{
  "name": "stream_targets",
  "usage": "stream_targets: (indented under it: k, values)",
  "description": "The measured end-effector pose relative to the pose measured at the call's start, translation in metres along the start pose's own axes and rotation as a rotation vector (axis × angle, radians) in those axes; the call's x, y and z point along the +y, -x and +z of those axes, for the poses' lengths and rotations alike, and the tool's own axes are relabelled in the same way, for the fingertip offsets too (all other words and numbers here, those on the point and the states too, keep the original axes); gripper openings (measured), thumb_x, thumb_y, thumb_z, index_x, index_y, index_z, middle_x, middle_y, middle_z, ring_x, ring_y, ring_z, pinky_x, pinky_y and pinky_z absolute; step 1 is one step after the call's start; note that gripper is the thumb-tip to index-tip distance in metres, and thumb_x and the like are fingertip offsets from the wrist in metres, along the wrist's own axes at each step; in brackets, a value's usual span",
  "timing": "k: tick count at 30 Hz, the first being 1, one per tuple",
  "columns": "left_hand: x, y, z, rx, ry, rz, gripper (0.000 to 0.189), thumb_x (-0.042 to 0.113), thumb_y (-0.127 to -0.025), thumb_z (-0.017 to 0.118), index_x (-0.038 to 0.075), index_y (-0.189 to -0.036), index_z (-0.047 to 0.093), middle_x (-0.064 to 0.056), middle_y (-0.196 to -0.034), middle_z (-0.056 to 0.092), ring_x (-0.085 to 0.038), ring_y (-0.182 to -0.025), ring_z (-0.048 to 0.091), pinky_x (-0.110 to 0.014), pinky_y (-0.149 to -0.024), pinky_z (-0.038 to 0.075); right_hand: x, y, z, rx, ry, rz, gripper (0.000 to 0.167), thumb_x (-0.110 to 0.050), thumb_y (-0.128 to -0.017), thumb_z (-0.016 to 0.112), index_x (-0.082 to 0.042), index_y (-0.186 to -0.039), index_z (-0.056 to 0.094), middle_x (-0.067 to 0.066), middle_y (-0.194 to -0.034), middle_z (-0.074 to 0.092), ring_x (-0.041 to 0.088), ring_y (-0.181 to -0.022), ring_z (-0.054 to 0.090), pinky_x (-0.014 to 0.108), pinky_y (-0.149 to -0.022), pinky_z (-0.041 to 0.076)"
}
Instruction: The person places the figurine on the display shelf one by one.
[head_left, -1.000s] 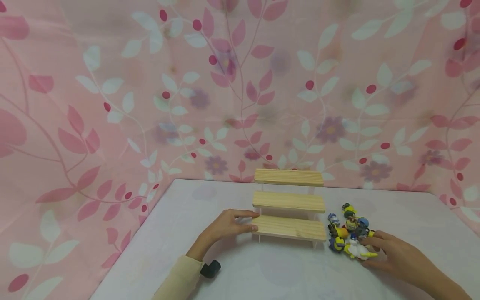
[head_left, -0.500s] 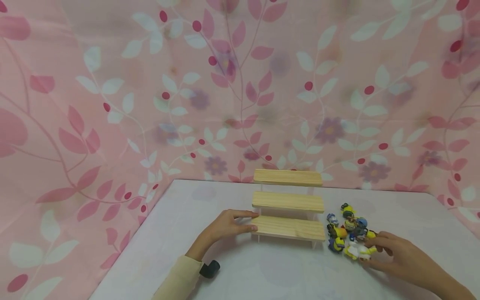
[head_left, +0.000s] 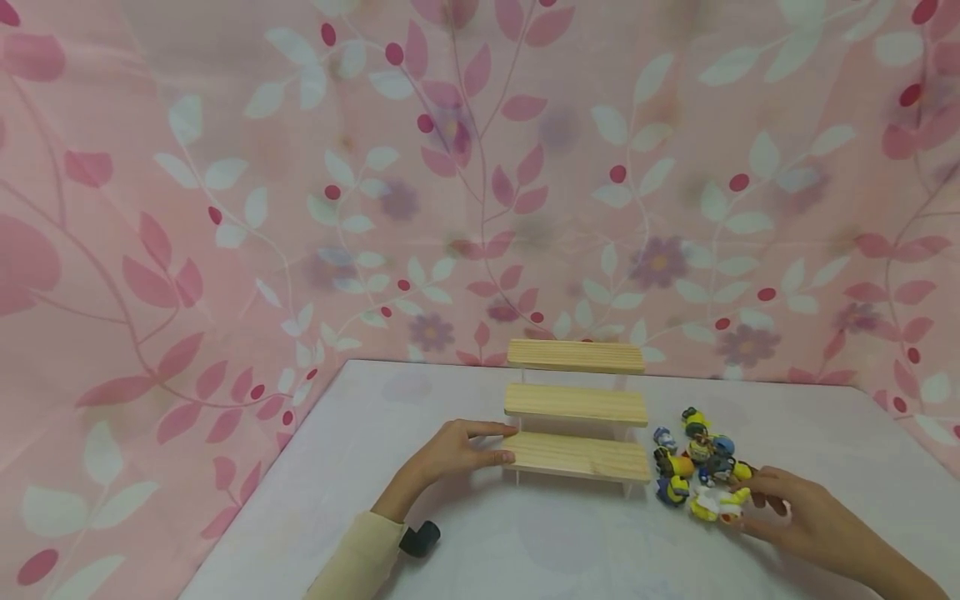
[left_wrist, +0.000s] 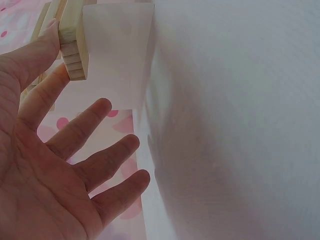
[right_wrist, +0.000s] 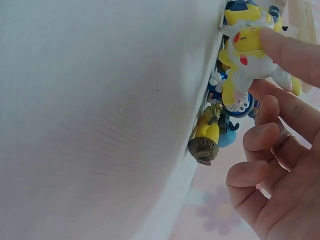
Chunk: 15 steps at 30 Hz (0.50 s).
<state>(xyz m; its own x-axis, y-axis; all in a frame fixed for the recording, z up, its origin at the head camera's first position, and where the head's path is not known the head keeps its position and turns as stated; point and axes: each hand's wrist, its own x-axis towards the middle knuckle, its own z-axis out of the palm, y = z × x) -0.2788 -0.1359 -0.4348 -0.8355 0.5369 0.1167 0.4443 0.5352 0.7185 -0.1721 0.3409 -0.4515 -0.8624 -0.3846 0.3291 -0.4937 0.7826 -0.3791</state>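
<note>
Pink floral cloth [head_left: 480, 192] hung behind the white bench [head_left: 555, 542]. The left hand [head_left: 452, 450] pinched the tiered stand [head_left: 577, 404]; the right hand [head_left: 802, 512] grasped a white-and-yellow figurine [right_wrist: 255, 62].

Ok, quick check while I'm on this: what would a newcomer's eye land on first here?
Probably the pink floral backdrop, which fills most of the head view behind the white table. Next, the three-tier wooden stand near the table's far edge, its lowest board touched at the left end by the left hand. Then the colourful toy figures clustered right of it, where the right hand pinches a white-and-yellow one.
</note>
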Motion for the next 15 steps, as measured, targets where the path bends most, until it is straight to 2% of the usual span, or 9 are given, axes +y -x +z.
stream_targets:
  k: [4, 9, 15]
  values:
    - [0.0007, 0.0005, -0.0002, -0.006, 0.005, -0.023, 0.046, 0.052, -0.083, 0.076, 0.035, -0.124, 0.07, 0.01, -0.127, 0.064, -0.019, -0.127, 0.053, -0.048, -0.103, 0.043, 0.0038, 0.0019, 0.002, 0.099, -0.041, -0.077, 0.035, -0.016, -0.07, 0.09, -0.027, -0.084, 0.06, -0.021, -0.077, 0.041, -0.002, -0.065, 0.039, 0.02, -0.05, 0.03]
    - [0.0002, 0.0005, -0.0004, -0.006, 0.011, -0.019, 0.045, 0.052, -0.082, 0.076, 0.036, -0.124, 0.07, 0.012, -0.127, 0.064, -0.017, -0.126, 0.053, -0.046, -0.103, 0.043, 0.0033, 0.0018, 0.0007, 0.117, -0.039, -0.083, 0.036, -0.013, -0.068, 0.09, -0.026, -0.083, 0.06, -0.02, -0.076, 0.042, 0.0, -0.064, 0.039, 0.019, -0.051, 0.031]
    - [0.0002, 0.0005, -0.0007, -0.003, 0.019, -0.009, 0.045, 0.051, -0.082, 0.076, 0.036, -0.124, 0.07, 0.013, -0.126, 0.064, -0.017, -0.126, 0.053, -0.046, -0.104, 0.043, 0.003, 0.0021, -0.0053, 0.096, -0.052, -0.022, 0.031, -0.019, -0.07, 0.09, -0.026, -0.083, 0.064, -0.018, -0.074, 0.043, 0.002, -0.062, 0.038, 0.021, -0.049, 0.029]
